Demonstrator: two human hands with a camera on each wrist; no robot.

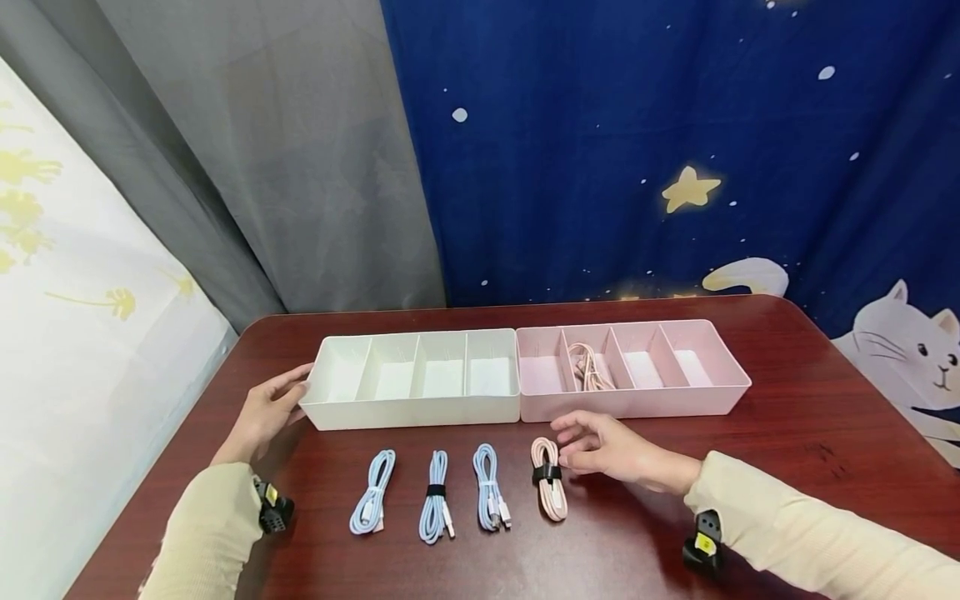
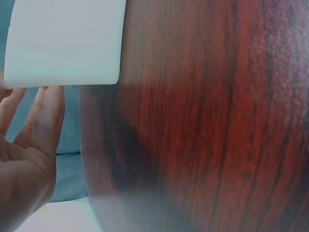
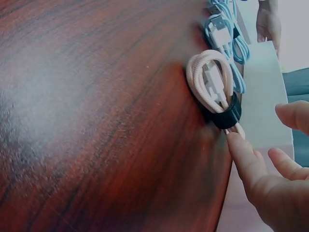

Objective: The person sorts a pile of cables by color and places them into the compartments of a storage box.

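My left hand (image 1: 268,412) rests against the left end of a white divided box (image 1: 420,412); its fingertips meet the end wall in the left wrist view. Beside a pink charging cable (image 1: 550,479), coiled and bound with a black strap, hovers my right hand (image 1: 611,450). Its fingers are loosely bent, thumb apart, and nothing is held. In the right wrist view one fingertip (image 3: 235,140) is at the end of the pink coil; whether it touches, I cannot tell. Another pink cable (image 1: 588,367) lies inside a compartment of the pink divided box (image 1: 622,406).
Three coiled blue cables, the left one (image 1: 372,492), the middle one with a black strap (image 1: 433,500) and the right one (image 1: 489,487), lie in a row in front of the white box. The boxes stand end to end on a dark red wooden table (image 1: 810,400). Curtains hang behind.
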